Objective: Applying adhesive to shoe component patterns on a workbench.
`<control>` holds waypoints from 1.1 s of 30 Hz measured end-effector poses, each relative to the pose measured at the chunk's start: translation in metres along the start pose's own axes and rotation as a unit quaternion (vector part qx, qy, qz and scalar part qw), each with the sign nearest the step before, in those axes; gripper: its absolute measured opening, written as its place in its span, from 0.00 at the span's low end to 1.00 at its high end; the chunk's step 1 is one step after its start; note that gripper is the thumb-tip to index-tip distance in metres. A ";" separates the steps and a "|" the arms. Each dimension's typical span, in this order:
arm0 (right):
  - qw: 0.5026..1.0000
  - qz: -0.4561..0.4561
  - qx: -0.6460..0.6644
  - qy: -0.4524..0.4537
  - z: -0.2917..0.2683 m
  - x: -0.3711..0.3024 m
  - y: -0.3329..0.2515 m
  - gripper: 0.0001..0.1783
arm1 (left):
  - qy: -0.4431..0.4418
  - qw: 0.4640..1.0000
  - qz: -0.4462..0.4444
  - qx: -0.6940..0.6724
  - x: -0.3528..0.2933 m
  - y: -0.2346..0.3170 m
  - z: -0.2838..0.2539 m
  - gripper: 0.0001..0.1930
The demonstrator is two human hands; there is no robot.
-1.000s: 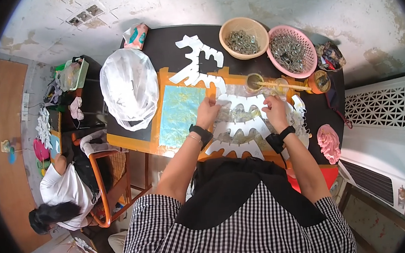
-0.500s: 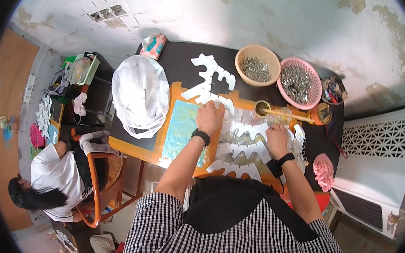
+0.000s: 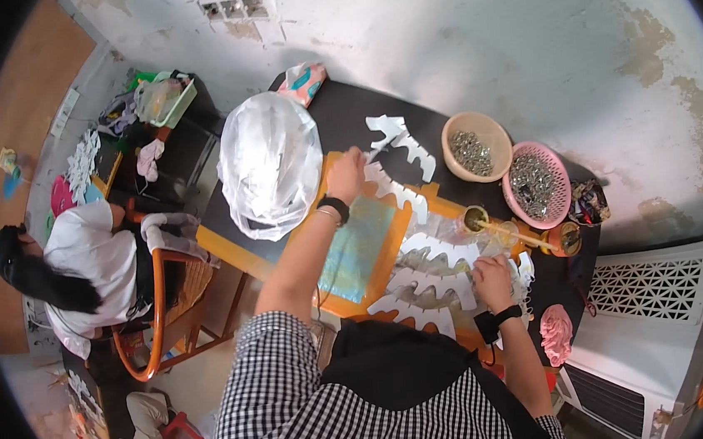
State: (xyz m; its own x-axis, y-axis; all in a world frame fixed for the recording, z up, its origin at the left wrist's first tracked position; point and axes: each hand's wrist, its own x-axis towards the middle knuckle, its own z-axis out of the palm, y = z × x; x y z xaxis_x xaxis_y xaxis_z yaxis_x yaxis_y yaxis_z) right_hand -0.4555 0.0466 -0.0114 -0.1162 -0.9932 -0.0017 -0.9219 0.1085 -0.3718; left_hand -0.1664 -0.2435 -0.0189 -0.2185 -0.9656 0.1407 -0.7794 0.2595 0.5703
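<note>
My left hand (image 3: 347, 176) reaches to the far side of the table, beyond the blue sheet (image 3: 361, 248). Its fingertips are closed at the near end of a thin white piece (image 3: 378, 145), beside white strips with toothed edges (image 3: 414, 154). Another toothed strip (image 3: 397, 190) lies closer, over the orange tape. My right hand (image 3: 491, 281) rests with curled fingers at the right end of a row of toothed strips (image 3: 438, 251); what its fingertips hold is hidden. Grey, glossy patches show between these rows.
A filled white plastic bag (image 3: 270, 164) stands left, a tissue pack (image 3: 303, 81) behind it. At right are a beige basin (image 3: 476, 146) and pink basket (image 3: 539, 185) of small metal parts, a cup (image 3: 475, 217) with a stick, and pink cloth (image 3: 556, 334). A person (image 3: 92, 259) sits left.
My left hand has moved away from the near strip, farther out and left, to the white pieces at the back. The right hand stays by the strip rows. The whole view has shifted.
</note>
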 end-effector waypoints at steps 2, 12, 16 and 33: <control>0.999 -0.007 0.023 0.023 0.002 -0.004 0.004 0.06 | 0.027 0.998 -0.008 -0.051 -0.007 -0.001 -0.029 0.07; 0.985 -0.066 0.151 0.057 -0.024 0.012 -0.083 0.23 | -0.208 0.947 0.063 -0.238 -0.156 0.010 -0.178 0.09; 0.952 -0.168 0.236 -0.097 -0.021 0.040 -0.169 0.29 | -0.286 0.871 -0.087 -0.391 -0.192 0.002 -0.177 0.09; 0.922 -0.109 0.257 -0.268 0.098 0.055 -0.195 0.15 | -0.049 0.972 -0.201 -0.115 -0.217 -0.109 -0.088 0.11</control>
State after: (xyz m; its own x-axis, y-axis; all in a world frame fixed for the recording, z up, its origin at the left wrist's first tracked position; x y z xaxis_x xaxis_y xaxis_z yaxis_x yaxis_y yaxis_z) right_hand -0.2459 -0.0329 -0.0303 0.3774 -0.8819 -0.2826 -0.5890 0.0069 -0.8081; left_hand 0.0174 -0.0636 -0.0408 0.0122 -0.9794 -0.2014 -0.6636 -0.1586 0.7311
